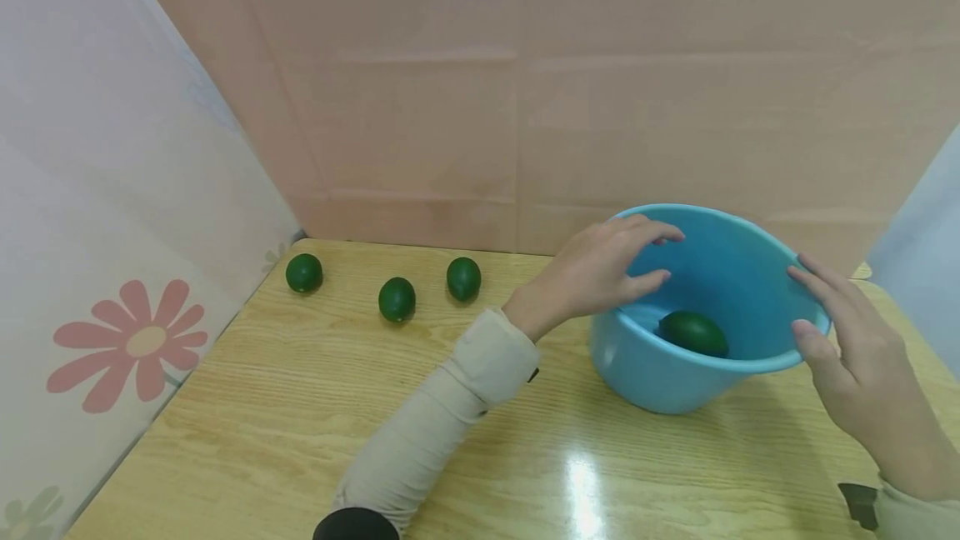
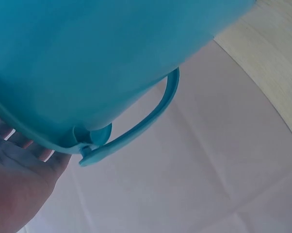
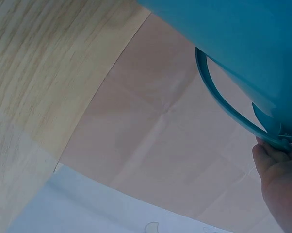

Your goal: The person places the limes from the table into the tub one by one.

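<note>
A light blue bucket [image 1: 652, 377] stands on the table at the right, its mouth facing up toward me. Inside lies a smooth, dark green avocado-like fruit [image 1: 693, 333]. My left hand [image 1: 588, 273] is at the bucket's left rim, its fingers and thumb spread apart over the mouth; the left wrist view shows its fingers behind the rim. At the right rim is my right hand [image 1: 862, 348], fingers stretched along the edge and thumb right at it. The bucket's handle [image 3: 223, 104] hangs on the far side, its pivot near the right hand's fingers.
Three more dark green fruits lie on the table's left part: one at the far left [image 1: 303, 273], one in the middle [image 1: 397, 300] and one farther right [image 1: 463, 279]. A pinkish-brown sheet [image 1: 420, 123] hangs behind the table [image 1: 300, 423]; a flower-printed white sheet [image 1: 150, 215] borders the left.
</note>
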A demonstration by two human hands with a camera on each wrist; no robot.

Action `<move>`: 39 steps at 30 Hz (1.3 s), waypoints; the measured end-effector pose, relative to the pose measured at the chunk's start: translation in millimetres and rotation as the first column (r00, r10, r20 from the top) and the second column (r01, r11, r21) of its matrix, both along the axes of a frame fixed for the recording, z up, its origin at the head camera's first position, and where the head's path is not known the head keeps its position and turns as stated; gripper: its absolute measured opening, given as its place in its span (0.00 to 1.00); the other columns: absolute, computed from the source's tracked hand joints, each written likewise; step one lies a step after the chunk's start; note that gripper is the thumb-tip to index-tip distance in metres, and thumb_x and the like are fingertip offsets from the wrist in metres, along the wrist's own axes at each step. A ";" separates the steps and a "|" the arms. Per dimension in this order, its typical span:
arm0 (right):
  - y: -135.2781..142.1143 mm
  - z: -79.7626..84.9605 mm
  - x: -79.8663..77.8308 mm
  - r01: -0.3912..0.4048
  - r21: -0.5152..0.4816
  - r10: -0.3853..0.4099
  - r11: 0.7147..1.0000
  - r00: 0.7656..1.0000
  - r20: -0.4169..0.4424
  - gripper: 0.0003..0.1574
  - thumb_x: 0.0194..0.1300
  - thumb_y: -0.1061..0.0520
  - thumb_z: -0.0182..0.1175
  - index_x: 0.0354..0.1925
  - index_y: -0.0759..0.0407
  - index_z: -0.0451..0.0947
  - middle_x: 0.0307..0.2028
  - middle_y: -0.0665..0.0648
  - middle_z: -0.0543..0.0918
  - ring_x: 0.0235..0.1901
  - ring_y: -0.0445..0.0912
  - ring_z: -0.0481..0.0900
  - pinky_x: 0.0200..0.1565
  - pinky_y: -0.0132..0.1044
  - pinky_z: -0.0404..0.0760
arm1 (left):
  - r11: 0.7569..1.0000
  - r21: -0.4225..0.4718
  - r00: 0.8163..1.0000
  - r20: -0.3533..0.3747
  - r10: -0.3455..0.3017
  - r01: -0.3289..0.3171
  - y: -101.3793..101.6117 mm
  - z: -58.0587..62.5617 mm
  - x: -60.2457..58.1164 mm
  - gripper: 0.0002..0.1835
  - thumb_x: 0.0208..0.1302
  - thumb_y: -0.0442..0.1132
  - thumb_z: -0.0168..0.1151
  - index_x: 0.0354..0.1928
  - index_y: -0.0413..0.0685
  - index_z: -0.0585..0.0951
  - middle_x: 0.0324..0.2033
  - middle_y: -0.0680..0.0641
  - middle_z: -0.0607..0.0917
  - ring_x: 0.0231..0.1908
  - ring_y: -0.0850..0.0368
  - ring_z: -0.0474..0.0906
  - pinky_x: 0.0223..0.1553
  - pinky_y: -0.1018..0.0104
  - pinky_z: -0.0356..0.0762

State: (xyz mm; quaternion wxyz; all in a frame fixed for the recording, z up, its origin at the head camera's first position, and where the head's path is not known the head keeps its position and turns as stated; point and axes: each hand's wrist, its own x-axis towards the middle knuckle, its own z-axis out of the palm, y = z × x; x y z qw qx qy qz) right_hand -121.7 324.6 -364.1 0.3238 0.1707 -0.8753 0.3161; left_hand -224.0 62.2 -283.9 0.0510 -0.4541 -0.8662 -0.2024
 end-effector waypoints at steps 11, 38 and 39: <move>0.2 1.4 0.3 -0.007 -0.003 0.007 1.000 1.000 -0.023 0.29 0.75 0.60 0.45 0.70 0.66 0.64 0.75 0.45 0.61 0.73 0.30 0.55 0.66 0.16 0.49 | 1.000 -0.003 1.000 -0.028 0.002 -0.002 -11.4 3.4 2.4 0.24 0.71 0.46 0.60 0.67 0.53 0.73 0.61 0.54 0.78 0.62 0.63 0.73 0.62 0.74 0.69; -1.5 1.9 0.1 -0.009 -0.008 0.009 1.000 1.000 -0.029 0.30 0.75 0.60 0.45 0.72 0.65 0.62 0.75 0.44 0.61 0.72 0.28 0.55 0.68 0.17 0.49 | 0.996 0.068 0.997 -0.054 0.060 -0.056 -47.4 4.4 -6.1 0.28 0.68 0.44 0.65 0.68 0.48 0.72 0.63 0.50 0.78 0.61 0.57 0.75 0.62 0.69 0.73; -1.5 1.8 0.0 -0.010 -0.007 0.010 1.000 0.999 -0.030 0.30 0.75 0.60 0.45 0.72 0.65 0.62 0.75 0.44 0.61 0.72 0.28 0.55 0.68 0.17 0.49 | 0.996 0.069 0.997 -0.054 0.060 -0.057 -48.9 4.5 -6.4 0.28 0.68 0.44 0.65 0.68 0.48 0.72 0.63 0.50 0.78 0.62 0.57 0.75 0.63 0.69 0.73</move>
